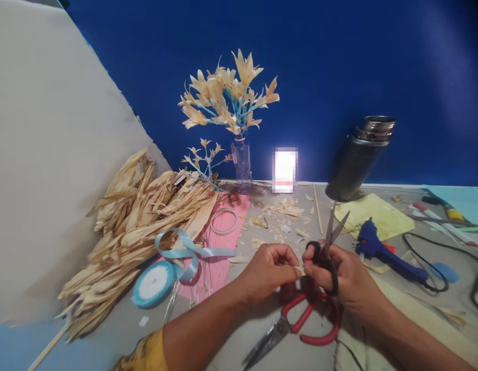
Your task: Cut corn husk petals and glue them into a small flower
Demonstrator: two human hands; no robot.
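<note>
Left hand [270, 270] pinched husk scrap [300, 269]; right hand [349, 281] gripped black scissors [328, 247], blades apart. Best: fingertips clear of blades.

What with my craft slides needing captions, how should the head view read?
Left hand pinches a pale scrap while right hand holds black scissors, red scissors lying below.

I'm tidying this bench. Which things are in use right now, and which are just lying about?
In use: left hand, right hand, black scissors, husk scrap.
Lying about: red scissors, glue gun, ribbon, flask, husk pile.
</note>
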